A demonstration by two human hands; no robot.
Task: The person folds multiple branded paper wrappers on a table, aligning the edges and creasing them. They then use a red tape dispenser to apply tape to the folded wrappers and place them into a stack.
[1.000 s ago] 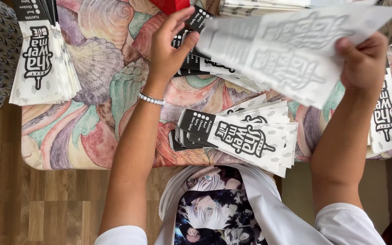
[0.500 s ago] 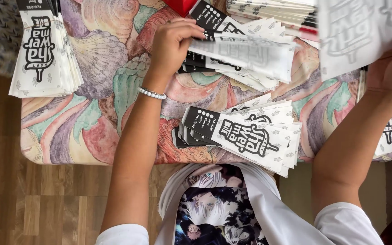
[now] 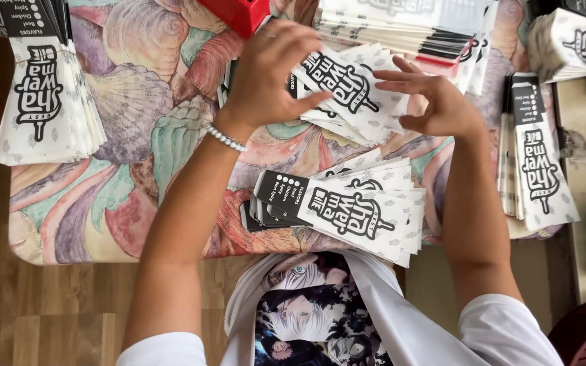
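Note:
My left hand [image 3: 274, 71], with a bead bracelet on its wrist, lies on a loose pile of white paper sleeves with black print [image 3: 354, 91] and grips the top one between thumb and fingers. My right hand [image 3: 435, 102] hovers at the pile's right side with its fingers spread, its fingertips touching or nearly touching the top sleeve. A second fanned stack of the same sleeves [image 3: 357, 210] lies nearer to me at the edge of the table with the shell-patterned cloth [image 3: 137, 102].
A tall stack of sleeves [image 3: 45, 102] sits at the far left, another stack [image 3: 537, 169] at the right edge. A big pile of flat sheets [image 3: 408, 24] and a red box [image 3: 239, 13] lie at the back. Wooden floor [image 3: 8, 312] shows on the left.
My right hand has let go of the large printed sheet it held up and come down beside the sleeve pile. My left hand has stayed on the pile.

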